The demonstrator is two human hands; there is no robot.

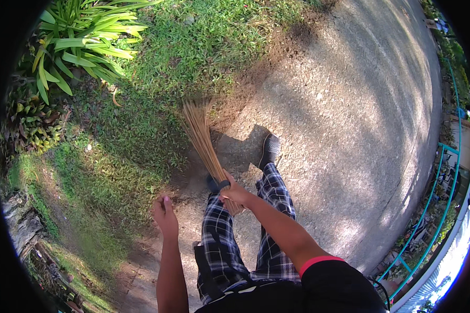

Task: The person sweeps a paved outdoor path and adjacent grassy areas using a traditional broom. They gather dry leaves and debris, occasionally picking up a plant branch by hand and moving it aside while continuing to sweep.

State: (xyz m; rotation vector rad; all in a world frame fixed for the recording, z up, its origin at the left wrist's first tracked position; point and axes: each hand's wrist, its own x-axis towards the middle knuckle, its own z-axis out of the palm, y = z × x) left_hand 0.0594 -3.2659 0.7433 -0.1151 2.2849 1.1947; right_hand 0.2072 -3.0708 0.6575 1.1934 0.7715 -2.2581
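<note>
My right hand [235, 194] is wrapped round the bound end of a stick broom [202, 136], just by its dark band. The broom's thin tan bristles fan out ahead and to the left. Their tips blur over the strip where grass meets the concrete. Off to the left, my left hand [166, 216] hangs in the air with nothing in it, thumb up and a gap beside the loosely bent fingers.
Grass [141, 141] covers the left side, with a long-leaved plant [83, 44] at the far left. A concrete path [350, 130] curves along the right, edged with dark soil [256, 78]. Turquoise railings [428, 208] run at the right rim. My shoe [269, 150] stands on the concrete.
</note>
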